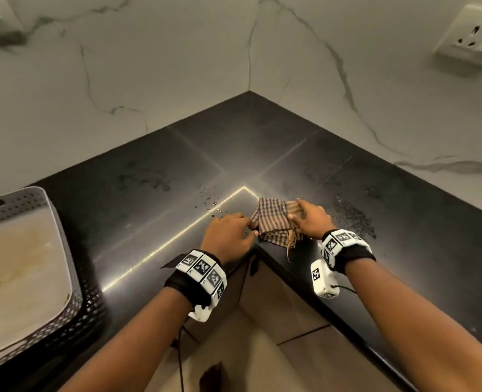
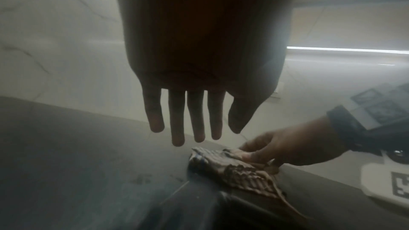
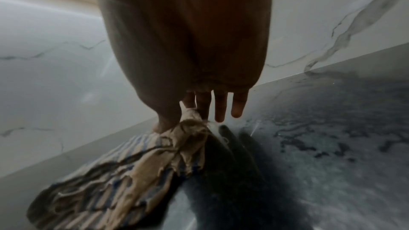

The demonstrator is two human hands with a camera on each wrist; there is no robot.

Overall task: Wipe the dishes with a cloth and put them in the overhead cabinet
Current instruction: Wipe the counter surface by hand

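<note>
A brown-and-purple checked cloth [image 1: 273, 222] lies crumpled at the inner corner edge of the black counter [image 1: 234, 154]. My right hand [image 1: 295, 210] pinches the cloth's right part between thumb and forefinger; in the right wrist view the cloth [image 3: 124, 162] hangs from that pinch while the other fingers [image 3: 220, 109] stay straight. My left hand [image 1: 244, 226] is at the cloth's left edge. In the left wrist view its fingers [image 2: 177, 128] are straight, just above the cloth [image 2: 234, 169], gripping nothing. No dish is in view.
A grey perforated basket [image 1: 75, 292] with a stained beige bottom stands on the counter at the left. Water drops and wet smears [image 1: 353, 216] lie around the cloth. Marble walls meet behind, with a wall socket [image 1: 472, 38] at the upper right.
</note>
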